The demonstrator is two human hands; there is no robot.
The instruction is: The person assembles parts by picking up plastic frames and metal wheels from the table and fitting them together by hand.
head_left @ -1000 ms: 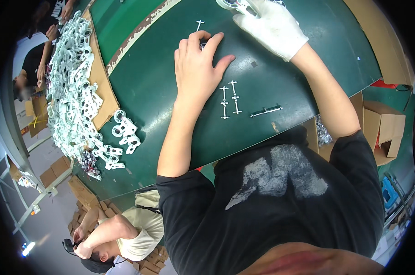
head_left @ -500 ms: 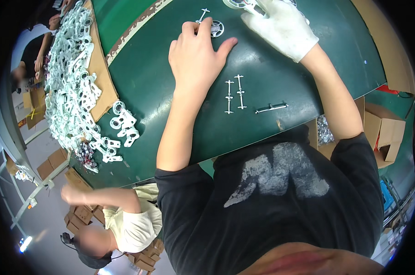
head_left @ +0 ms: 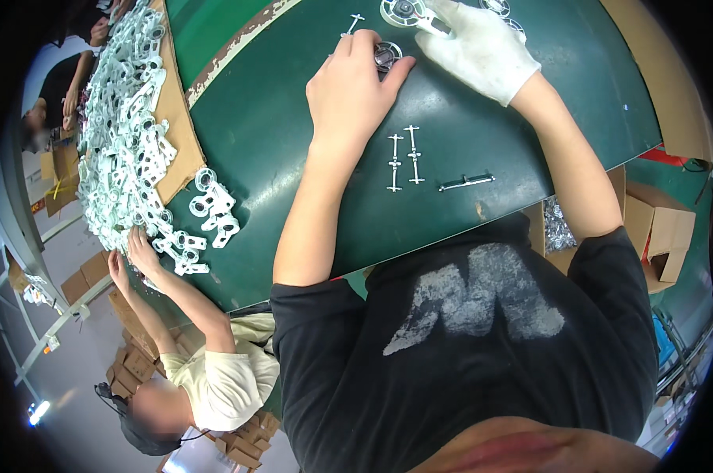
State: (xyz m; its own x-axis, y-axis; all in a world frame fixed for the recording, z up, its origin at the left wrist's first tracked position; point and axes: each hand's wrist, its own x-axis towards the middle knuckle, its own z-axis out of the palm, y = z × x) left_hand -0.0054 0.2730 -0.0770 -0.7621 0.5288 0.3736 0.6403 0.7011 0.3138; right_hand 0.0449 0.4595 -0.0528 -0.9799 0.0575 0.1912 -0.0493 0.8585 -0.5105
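Note:
My bare left hand (head_left: pixel 347 93) is curled round a small spoked ring part (head_left: pixel 387 57) at the far side of the green table (head_left: pixel 293 110). Beside its fingertips lies a thin silvery rod with cross-pieces (head_left: pixel 355 23). My right hand (head_left: pixel 484 54), in a white glove, grips a pale ring-ended part (head_left: pixel 405 11), partly hidden by its fingers. More ring parts (head_left: pixel 496 7) show just past the glove. Nearer me lie two upright-looking thin rods (head_left: pixel 395 163) side by side and another rod (head_left: pixel 467 183) lying crosswise.
A big heap of pale ring-ended parts (head_left: pixel 124 134) rests on cardboard (head_left: pixel 181 130) at the left, with several loose ones (head_left: pixel 214 206) beside it. A co-worker (head_left: pixel 222 378) reaches into the heap's near end. Cardboard boxes (head_left: pixel 648 229) stand at the right below the table edge.
My left hand has shifted right and slightly nearer me with the spoked ring part. My right hand moved slightly left. The co-worker's hands have reached onto the heap.

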